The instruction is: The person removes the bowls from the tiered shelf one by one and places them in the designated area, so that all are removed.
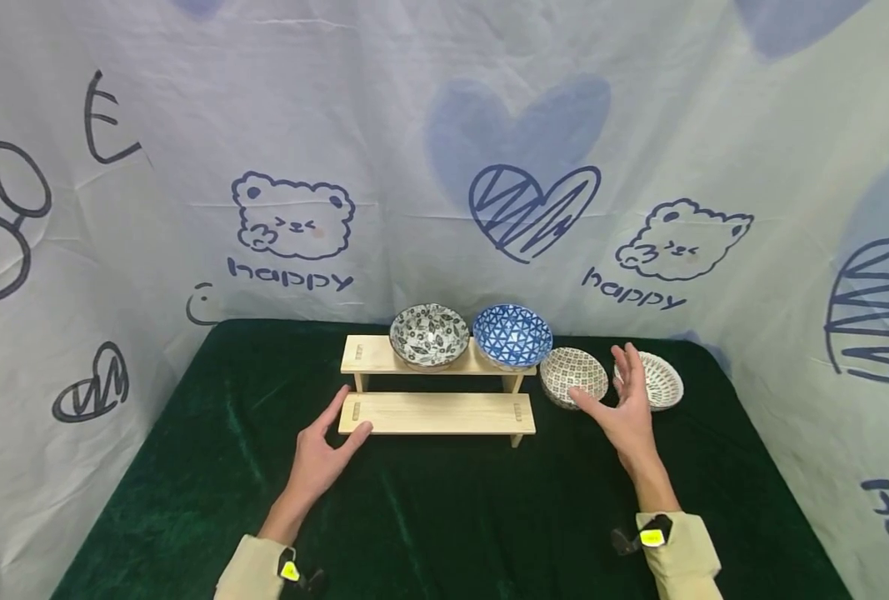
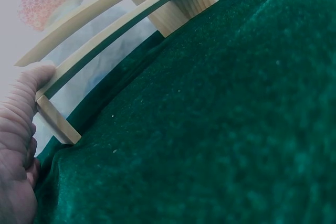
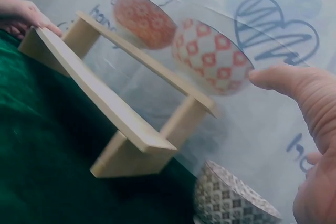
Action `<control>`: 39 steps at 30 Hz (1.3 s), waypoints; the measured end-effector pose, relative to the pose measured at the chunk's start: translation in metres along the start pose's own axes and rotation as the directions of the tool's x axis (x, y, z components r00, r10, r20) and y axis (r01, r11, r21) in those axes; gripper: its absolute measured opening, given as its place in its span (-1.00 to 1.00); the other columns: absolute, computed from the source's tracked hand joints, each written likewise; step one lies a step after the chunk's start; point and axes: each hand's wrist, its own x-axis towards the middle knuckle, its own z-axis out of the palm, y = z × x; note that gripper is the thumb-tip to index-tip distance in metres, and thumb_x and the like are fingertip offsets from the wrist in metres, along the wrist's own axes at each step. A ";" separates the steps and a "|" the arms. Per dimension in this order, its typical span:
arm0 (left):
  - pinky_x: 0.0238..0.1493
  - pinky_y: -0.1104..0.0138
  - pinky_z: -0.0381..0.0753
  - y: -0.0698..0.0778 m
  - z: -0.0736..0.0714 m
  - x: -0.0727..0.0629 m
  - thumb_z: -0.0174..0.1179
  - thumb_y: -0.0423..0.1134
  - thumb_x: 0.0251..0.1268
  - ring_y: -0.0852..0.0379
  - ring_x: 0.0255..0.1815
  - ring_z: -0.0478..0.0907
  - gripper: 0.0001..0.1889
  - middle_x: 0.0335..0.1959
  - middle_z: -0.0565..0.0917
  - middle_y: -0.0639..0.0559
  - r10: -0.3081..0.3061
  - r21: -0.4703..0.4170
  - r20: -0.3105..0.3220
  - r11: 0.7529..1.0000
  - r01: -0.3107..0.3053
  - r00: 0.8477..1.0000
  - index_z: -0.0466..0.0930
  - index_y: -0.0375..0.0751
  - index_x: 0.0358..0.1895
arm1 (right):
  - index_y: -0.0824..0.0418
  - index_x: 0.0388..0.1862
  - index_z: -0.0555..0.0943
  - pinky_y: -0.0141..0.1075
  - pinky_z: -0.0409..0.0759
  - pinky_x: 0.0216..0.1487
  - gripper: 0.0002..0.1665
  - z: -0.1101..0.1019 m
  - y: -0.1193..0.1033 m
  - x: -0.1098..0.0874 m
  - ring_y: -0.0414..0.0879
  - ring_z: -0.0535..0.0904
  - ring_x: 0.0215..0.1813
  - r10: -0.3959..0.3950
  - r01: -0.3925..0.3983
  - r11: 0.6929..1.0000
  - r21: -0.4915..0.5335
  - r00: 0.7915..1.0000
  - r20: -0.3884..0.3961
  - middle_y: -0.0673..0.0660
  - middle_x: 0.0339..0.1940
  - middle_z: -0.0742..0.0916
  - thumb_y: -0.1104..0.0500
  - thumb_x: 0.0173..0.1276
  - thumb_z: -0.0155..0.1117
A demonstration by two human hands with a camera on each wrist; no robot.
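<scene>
The rack (image 1: 437, 412) is steadied at its lower corner by the flat left hand (image 1: 322, 454); the right hand (image 1: 624, 408), fingers spread, is poised beside the bowl (image 1: 573, 375), gripping nothing.

a dark green velvet cloth (image 1: 451, 517) beneath a bear-and-heart printed backdrop (image 1: 444, 125).

Pale matt wooden shelf (image 1: 437, 412) on plush green velvet cloth (image 1: 444, 517); glossy bowls (image 1: 573, 375).

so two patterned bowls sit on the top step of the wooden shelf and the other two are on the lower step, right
Not quite. Head view: two patterned bowls do sit on the two-step wooden shelf's top step, but the other two bowls stand on the green velvet cloth, right of it.
</scene>
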 end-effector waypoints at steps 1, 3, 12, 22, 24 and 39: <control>0.54 -0.17 0.28 0.000 0.000 -0.001 0.38 0.11 0.39 -0.12 0.60 0.30 -0.16 0.59 0.36 -0.02 -0.002 0.000 0.000 1.000 0.002 1.000 0.25 0.01 0.65 | 0.00 0.76 -0.17 0.04 -0.08 0.71 0.35 0.002 -0.002 -0.001 -0.03 -0.06 0.75 0.001 -0.001 1.000 -0.001 1.000 0.020 0.06 0.75 0.13 0.18 0.28 0.58; 0.54 -0.17 0.28 0.001 -0.001 -0.002 0.39 0.10 0.38 -0.12 0.60 0.31 -0.16 0.59 0.37 -0.02 -0.005 -0.006 -0.006 1.000 0.004 1.000 0.26 0.00 0.64 | 0.01 0.77 -0.18 0.04 -0.09 0.71 0.36 0.008 -0.005 -0.002 -0.01 -0.07 0.75 -0.005 0.005 1.000 -0.006 0.998 0.062 0.07 0.76 0.11 0.19 0.28 0.58; 0.54 -0.20 0.27 0.001 -0.002 -0.003 0.38 0.10 0.39 -0.15 0.60 0.29 -0.16 0.60 0.35 -0.04 -0.005 -0.001 0.000 1.000 0.005 1.000 0.25 -0.03 0.64 | 0.03 0.77 -0.18 0.05 -0.04 0.71 0.37 0.032 -0.020 0.006 0.05 -0.07 0.75 -0.043 0.048 0.999 -0.021 0.981 0.187 0.09 0.77 0.06 0.15 0.27 0.59; 0.55 -0.20 0.26 0.004 -0.001 -0.001 0.38 0.10 0.39 -0.14 0.61 0.28 -0.16 0.60 0.35 -0.04 -0.011 -0.007 0.006 1.000 0.011 1.000 0.25 -0.02 0.64 | 0.08 0.76 -0.15 0.08 -0.07 0.70 0.33 0.054 -0.028 0.018 0.08 -0.01 0.74 -0.079 0.070 0.997 0.046 0.964 0.254 0.09 0.76 0.09 0.11 0.29 0.56; 0.55 -0.20 0.26 0.004 -0.001 -0.001 0.39 0.10 0.39 -0.14 0.61 0.29 -0.16 0.60 0.35 -0.04 -0.011 -0.010 0.006 1.000 0.011 1.000 0.25 -0.02 0.64 | 0.10 0.76 -0.15 0.09 -0.07 0.70 0.33 0.057 -0.029 0.020 0.10 0.02 0.73 -0.082 0.071 0.996 0.051 0.963 0.256 0.12 0.76 0.10 0.12 0.28 0.57; 0.55 -0.19 0.26 0.004 -0.001 0.000 0.39 0.10 0.39 -0.14 0.60 0.29 -0.16 0.60 0.35 -0.05 -0.001 -0.006 0.006 1.000 0.002 1.000 0.25 -0.03 0.64 | 0.10 0.76 -0.14 -0.03 0.07 0.67 0.32 0.070 -0.036 0.035 0.15 0.00 0.73 -0.053 0.011 0.990 0.144 0.954 0.297 0.23 0.74 0.07 0.24 0.28 0.56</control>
